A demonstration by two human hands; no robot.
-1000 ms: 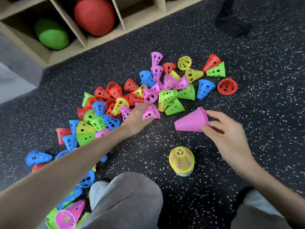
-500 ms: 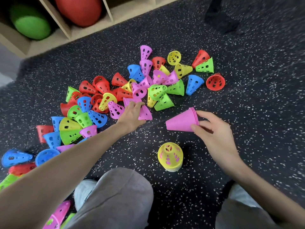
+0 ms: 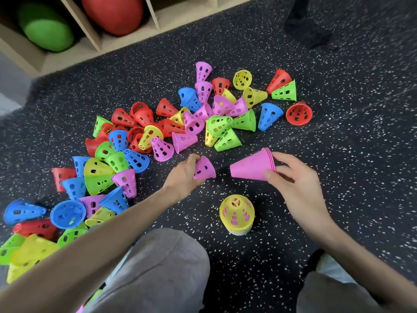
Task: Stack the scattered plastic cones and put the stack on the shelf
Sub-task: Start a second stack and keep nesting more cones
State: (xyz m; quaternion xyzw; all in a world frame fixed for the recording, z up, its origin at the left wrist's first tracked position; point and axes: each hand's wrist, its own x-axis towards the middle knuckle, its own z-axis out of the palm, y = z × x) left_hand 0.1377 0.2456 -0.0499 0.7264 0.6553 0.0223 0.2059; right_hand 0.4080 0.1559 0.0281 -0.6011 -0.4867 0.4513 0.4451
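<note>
Several perforated plastic cones (image 3: pixel 144 136) in red, blue, green, yellow and pink lie scattered over the dark speckled floor. My left hand (image 3: pixel 182 175) grips a single pink cone (image 3: pixel 204 168) just above the floor. My right hand (image 3: pixel 291 179) holds a stack of pink cones (image 3: pixel 250 166) on its side by the wide end, tip pointing left toward the single cone. A short gap separates the two. A stack with a yellow cone on top (image 3: pixel 237 213) stands upright on the floor below my hands. The wooden shelf (image 3: pixel 94 39) runs along the top left.
A green ball (image 3: pixel 47 32) and a red ball (image 3: pixel 112 12) fill two shelf compartments. My grey-trousered knees (image 3: pixel 158 263) are at the bottom. A dark object (image 3: pixel 309 26) lies on the floor at the top right.
My left hand has picked a pink cone out of the pile and drawn it down and right toward the pink stack. My right hand has kept the stack nearly in place.
</note>
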